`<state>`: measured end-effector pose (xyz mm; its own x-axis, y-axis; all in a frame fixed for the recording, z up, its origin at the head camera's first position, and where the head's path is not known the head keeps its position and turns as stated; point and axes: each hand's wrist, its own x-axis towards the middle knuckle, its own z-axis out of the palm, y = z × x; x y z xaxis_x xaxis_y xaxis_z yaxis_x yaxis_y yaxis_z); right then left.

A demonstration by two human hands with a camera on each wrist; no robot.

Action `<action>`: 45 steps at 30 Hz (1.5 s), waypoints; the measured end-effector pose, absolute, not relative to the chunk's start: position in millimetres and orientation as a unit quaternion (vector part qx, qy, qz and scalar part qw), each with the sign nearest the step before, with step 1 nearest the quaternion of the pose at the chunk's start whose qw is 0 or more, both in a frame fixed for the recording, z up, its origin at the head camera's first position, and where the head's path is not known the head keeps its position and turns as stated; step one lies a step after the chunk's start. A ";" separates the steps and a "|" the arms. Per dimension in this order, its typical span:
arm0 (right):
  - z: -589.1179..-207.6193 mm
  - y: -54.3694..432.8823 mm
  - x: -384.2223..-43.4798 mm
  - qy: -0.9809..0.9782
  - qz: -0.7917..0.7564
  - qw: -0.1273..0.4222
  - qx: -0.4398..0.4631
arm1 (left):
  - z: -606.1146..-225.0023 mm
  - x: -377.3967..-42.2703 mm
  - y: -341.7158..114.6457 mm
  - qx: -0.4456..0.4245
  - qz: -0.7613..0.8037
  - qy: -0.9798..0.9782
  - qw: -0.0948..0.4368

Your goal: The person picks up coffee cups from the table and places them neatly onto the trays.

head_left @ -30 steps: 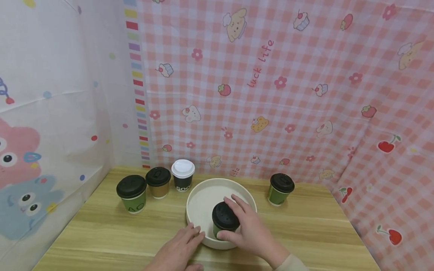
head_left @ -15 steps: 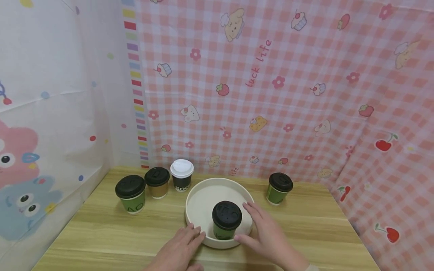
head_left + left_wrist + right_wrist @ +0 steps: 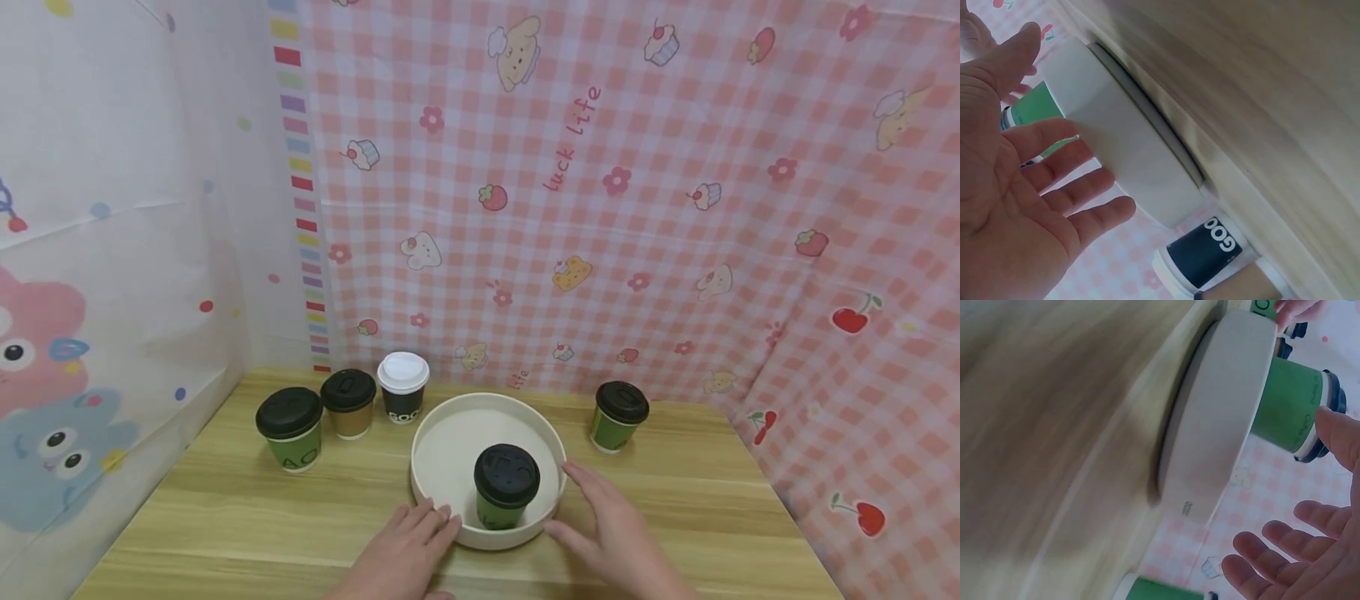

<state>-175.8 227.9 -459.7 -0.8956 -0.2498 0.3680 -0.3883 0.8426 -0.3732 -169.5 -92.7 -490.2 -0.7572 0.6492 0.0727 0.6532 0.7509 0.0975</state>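
- A round cream dish (image 3: 491,541) is placed on the wooden desk (image 3: 720,517); all places below are given from this dish, with left and right as they are seen by the person.
- In the near part of the dish, a little to the right of its middle, an inner green cup (image 3: 507,498) is stood upright, and it is covered by a black lid.
- The near left rim of the dish is touched by the fingertips of the left grip (image 3: 405,550), which is a bare hand; its fingers are extended and slightly parted, the thumb is held away from them, and nothing is grasped.
- The right grip (image 3: 611,533), also a bare hand, is seen just beside the near right side of the dish; its thumb is widely parted from the loosely bent fingers, and nothing is grasped. Whether the rim is touched by it cannot be told.
- To the left of the dish, three lidded cups are set upright: a dark cup (image 3: 403,400) with a white lid nearest, then a brown cup (image 3: 350,407), then a left green cup (image 3: 289,432).
- To the far right of the dish, a right green cup (image 3: 618,418) is set upright under a black lid.
- Behind the dish, a pink checked cloth (image 3: 480,125) is hung.
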 end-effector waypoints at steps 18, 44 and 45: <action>-476.6 261.9 -170.7 -0.959 0.236 0.117 0.108 | -494.1 -167.7 -81.0 -0.389 -0.006 -0.916 0.101; -473.7 288.7 -173.2 -0.955 0.248 0.139 0.087 | -496.4 -166.1 -53.1 -0.407 0.021 -0.905 0.125; -472.2 289.2 -173.5 -0.954 0.249 0.145 0.088 | -496.4 -166.2 -51.6 -0.407 0.023 -0.904 0.127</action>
